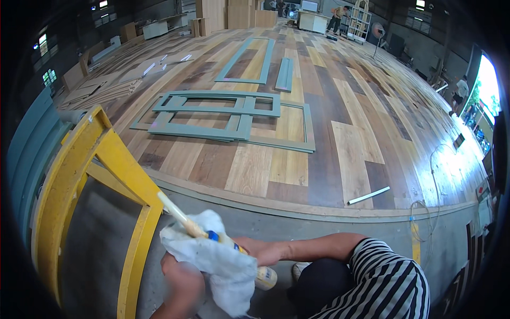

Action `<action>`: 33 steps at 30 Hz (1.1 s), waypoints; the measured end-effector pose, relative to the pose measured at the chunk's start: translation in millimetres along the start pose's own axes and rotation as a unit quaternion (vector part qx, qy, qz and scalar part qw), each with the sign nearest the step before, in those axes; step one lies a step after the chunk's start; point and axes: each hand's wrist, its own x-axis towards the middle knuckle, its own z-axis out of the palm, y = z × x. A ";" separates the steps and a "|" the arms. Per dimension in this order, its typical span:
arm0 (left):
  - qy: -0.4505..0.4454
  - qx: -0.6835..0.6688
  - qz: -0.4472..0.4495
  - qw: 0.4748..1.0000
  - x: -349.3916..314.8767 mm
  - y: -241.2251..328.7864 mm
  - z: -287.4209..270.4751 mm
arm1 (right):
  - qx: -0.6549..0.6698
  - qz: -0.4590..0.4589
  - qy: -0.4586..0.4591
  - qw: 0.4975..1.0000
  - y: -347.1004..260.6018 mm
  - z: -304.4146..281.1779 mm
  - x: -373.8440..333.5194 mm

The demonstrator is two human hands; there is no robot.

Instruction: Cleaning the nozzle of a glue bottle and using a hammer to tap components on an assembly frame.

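A squeeze bottle (265,277) with a long tapered nozzle, a pale body and blue-and-yellow marks slants up to the left. My right hand (262,251) closes round its middle, the fingers partly behind the cloth. The white cloth (218,258) drapes over the bottle and hangs down from it. At the cloth's left side is my left hand (182,279), slightly blurred and gripping the fabric, with its fingertips hidden. The nozzle tip comes close to the yellow metal frame (139,239).
Green panels (32,154) stand at the left behind the yellow frame. Several green door frames (239,119) lie stacked on the raised plank floor (247,170). A white strip (369,195) and a cable (433,175) lie at the right. A person (338,18) bends in the distance.
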 end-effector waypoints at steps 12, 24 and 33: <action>-0.104 0.385 0.450 0.799 34.9 2.2 -19.5 | 0.174 0.108 0.010 0.979 2.1 -17.1 -7.6; -0.172 0.425 0.551 0.697 31.0 14.3 -18.1 | 0.084 0.112 -0.053 0.989 28.8 -16.0 -4.9; -0.244 0.462 0.521 0.675 56.7 6.2 -4.1 | -0.184 -0.098 0.106 0.972 12.8 5.3 -3.6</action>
